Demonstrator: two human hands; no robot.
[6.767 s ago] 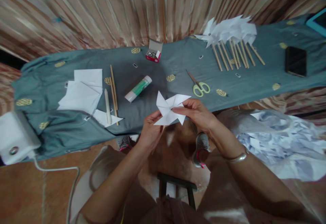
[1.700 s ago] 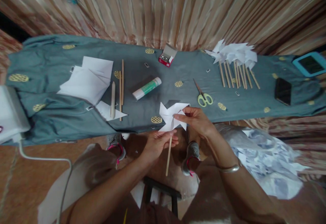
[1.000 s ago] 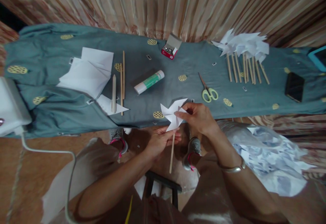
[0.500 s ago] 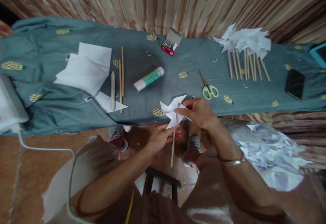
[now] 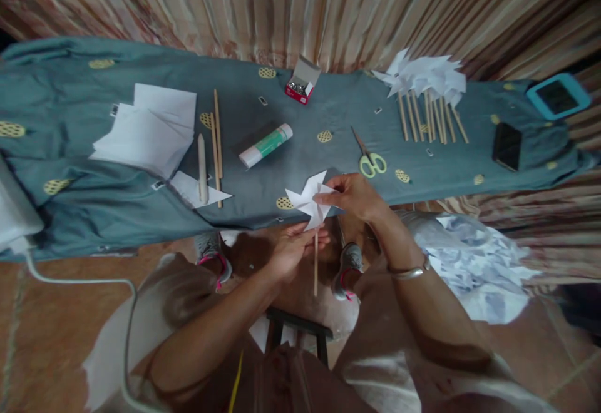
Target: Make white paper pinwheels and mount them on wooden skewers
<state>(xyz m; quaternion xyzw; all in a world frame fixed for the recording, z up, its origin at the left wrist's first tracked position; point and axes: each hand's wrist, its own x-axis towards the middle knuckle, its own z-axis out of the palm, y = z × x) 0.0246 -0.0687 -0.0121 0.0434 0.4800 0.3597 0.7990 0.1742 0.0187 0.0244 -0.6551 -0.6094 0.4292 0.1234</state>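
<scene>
A white paper pinwheel (image 5: 307, 200) is held at the near edge of the grey-blue cloth-covered table (image 5: 94, 213). My right hand (image 5: 352, 195) pinches its centre from the right, fingers closed on the paper. My left hand (image 5: 293, 250) sits just below, fingers closed around a thin wooden stick (image 5: 315, 266) that hangs down from behind the pinwheel. A bangle circles my right wrist.
On the cloth lie a glue stick (image 5: 265, 145), green-handled scissors (image 5: 370, 158), a red box of pins (image 5: 298, 84), loose sticks (image 5: 215, 144), white paper sheets (image 5: 148, 128), finished pinwheels (image 5: 425, 91), a dark phone (image 5: 507, 146) and a blue-cased device (image 5: 558, 95). Paper scraps (image 5: 474, 263) lie in a bag at right.
Since 6.8 s ago a stick has come into my left hand under the pinwheel. In the last second both hands stay on the pinwheel and stick; only the camera shifts.
</scene>
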